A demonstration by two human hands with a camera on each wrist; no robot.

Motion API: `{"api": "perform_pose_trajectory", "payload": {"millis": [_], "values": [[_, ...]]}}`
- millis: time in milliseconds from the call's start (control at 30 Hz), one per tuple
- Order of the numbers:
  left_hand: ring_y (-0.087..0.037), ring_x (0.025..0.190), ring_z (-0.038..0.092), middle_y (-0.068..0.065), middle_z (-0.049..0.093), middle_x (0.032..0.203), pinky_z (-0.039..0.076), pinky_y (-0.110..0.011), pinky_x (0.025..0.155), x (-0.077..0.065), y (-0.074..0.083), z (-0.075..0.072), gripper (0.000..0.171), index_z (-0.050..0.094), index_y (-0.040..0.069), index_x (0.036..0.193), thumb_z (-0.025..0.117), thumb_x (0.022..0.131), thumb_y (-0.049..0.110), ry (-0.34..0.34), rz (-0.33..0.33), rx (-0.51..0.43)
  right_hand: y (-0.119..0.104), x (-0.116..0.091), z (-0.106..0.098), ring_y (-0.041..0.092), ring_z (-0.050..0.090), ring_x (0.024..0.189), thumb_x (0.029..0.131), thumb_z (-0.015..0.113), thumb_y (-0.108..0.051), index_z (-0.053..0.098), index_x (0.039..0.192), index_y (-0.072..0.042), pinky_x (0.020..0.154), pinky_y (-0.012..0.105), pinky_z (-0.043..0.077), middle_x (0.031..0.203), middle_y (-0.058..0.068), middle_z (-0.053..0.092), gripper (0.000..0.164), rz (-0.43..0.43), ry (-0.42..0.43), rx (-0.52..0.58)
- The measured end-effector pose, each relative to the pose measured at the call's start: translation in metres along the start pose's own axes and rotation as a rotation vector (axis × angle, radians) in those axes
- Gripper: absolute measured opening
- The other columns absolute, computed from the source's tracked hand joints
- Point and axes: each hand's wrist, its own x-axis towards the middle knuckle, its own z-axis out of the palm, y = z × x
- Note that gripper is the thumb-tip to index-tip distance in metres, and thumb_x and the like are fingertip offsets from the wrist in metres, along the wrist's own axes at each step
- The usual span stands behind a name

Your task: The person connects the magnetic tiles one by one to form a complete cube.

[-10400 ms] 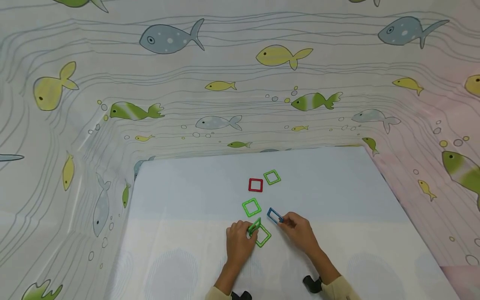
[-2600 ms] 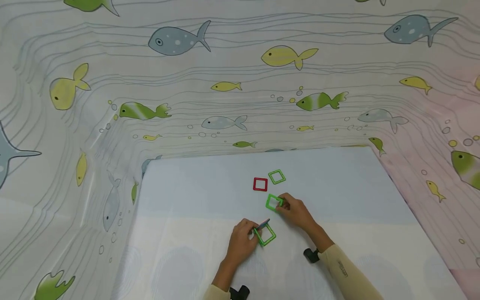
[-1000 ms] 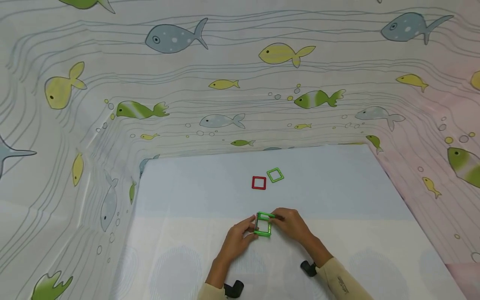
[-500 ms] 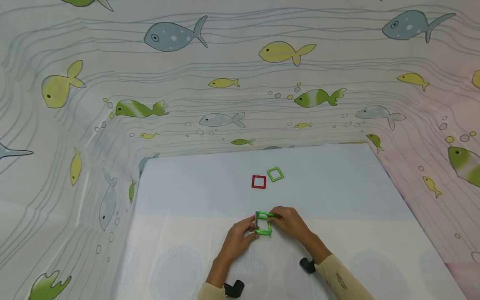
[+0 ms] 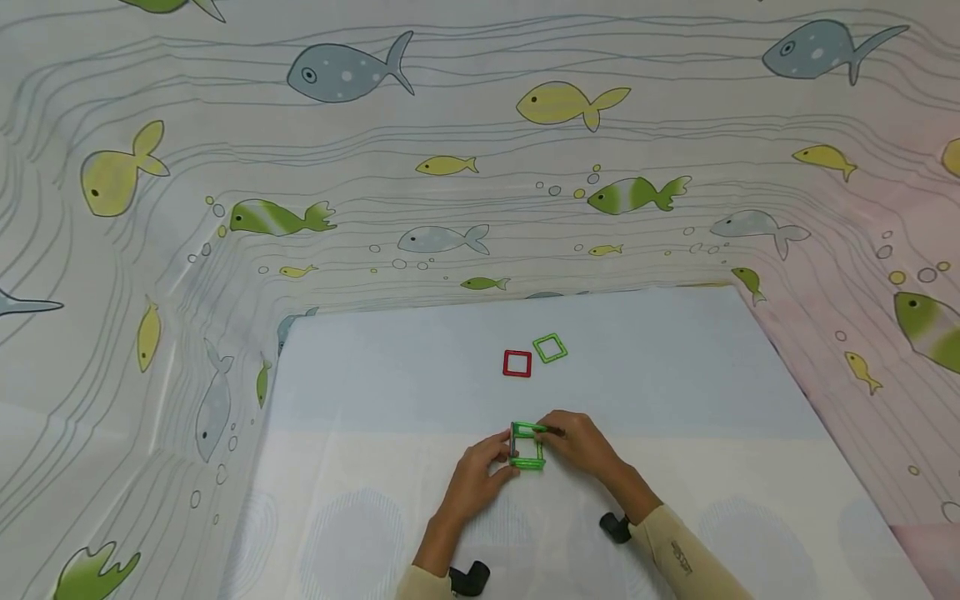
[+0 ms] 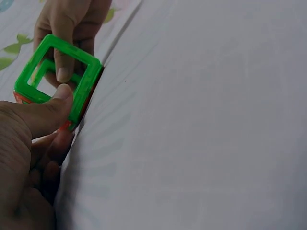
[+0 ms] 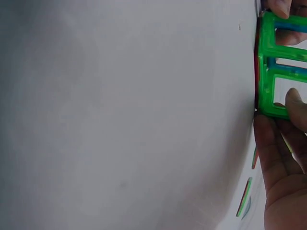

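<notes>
In the head view, both hands hold a small boxlike frame of square magnetic tiles (image 5: 529, 464) low over the white table. My left hand (image 5: 472, 475) grips its left side, the thumb on a green tile (image 6: 76, 53) that faces the left wrist camera. From the right, my right hand (image 5: 587, 450) pinches the frame's far right part. The right wrist view has green tiles (image 7: 266, 79) edge to edge, a blue tile (image 7: 290, 27) behind them, and the right thumb over one opening. Reddish edges show along the base in both wrist views.
Beyond the hands, a red square tile (image 5: 517, 363) and a green square tile (image 5: 551, 347) lie flat on the table (image 5: 375, 375). A fish-patterned sheet (image 5: 450, 200) rises behind and beside the table. Black wrist cameras (image 5: 470, 578) sit at both wrists.
Earlier the blue tile and a green tile were held separately by the right hand; now they are part of the frame. Over the last second the hands have barely moved.
</notes>
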Motion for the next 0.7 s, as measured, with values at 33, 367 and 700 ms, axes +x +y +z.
{"api": "perform_pose_trajectory", "payload": {"millis": [33,367,700], "values": [[-0.008,0.101,0.062,0.002,0.060,0.142,0.051,-0.037,0.091,0.000,0.001,0.000,0.025,0.068,0.022,0.108,0.079,0.085,0.020,0.003,-0.001,0.003,0.000,0.000,0.000,0.003,0.062,0.077,0.085,0.078,-0.008,0.076,0.095,-0.012,0.068,0.022,0.053,0.090,-0.003,0.074,0.010,-0.001,-0.001,-0.005],[-0.007,0.096,0.060,0.006,0.050,0.151,0.049,-0.030,0.087,0.003,0.002,-0.001,0.074,0.036,0.017,0.147,0.079,0.086,0.018,-0.031,-0.082,-0.059,0.001,0.000,0.000,0.005,0.065,0.080,0.085,0.078,-0.009,0.076,0.096,-0.010,0.071,0.024,0.055,0.092,-0.002,0.075,0.011,0.007,-0.004,0.000],[-0.007,0.089,0.054,0.004,0.063,0.105,0.045,-0.023,0.076,0.010,0.005,-0.004,0.086,0.034,0.020,0.155,0.082,0.084,0.022,-0.130,-0.060,0.007,0.000,0.000,-0.001,0.009,0.070,0.085,0.085,0.077,-0.009,0.076,0.096,-0.010,0.073,0.026,0.056,0.093,-0.002,0.075,0.011,-0.027,0.001,-0.003]]}}
